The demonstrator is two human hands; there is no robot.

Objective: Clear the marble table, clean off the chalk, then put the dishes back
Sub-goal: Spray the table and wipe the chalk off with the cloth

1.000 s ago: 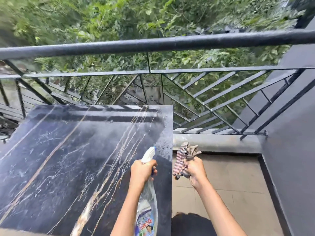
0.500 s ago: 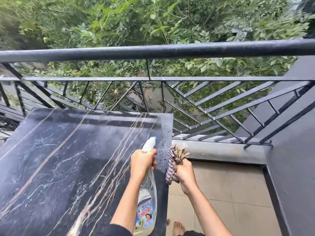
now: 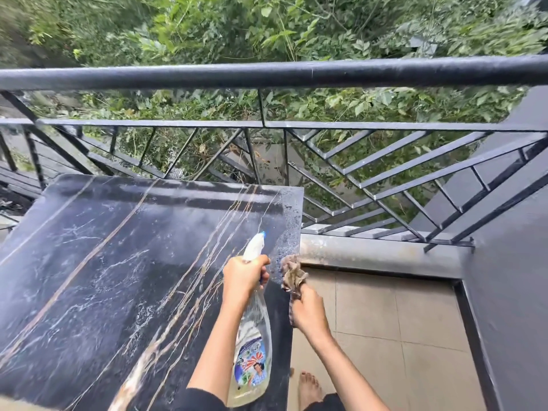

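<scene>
The black marble table (image 3: pixel 118 277) with gold and white veins fills the left of the view; no dishes stand on it. Droplets bead on its right edge near the far corner. My left hand (image 3: pixel 244 275) grips the neck of a clear spray bottle (image 3: pixel 253 345) with a white nozzle pointing at that wet edge. My right hand (image 3: pixel 308 311) holds a crumpled brown-striped rag (image 3: pixel 292 272), which sits at the table's right edge beside the droplets.
A black metal railing (image 3: pixel 296 75) runs across behind the table, with green foliage beyond. A grey wall (image 3: pixel 510 292) rises on the right. Beige floor tiles (image 3: pixel 400 336) lie to the right of the table. A bare foot (image 3: pixel 308 387) shows below.
My right hand has carried the rag leftward to the table's right edge. The view has tilted up a little, and the spray bottle stays aimed at the wet corner.
</scene>
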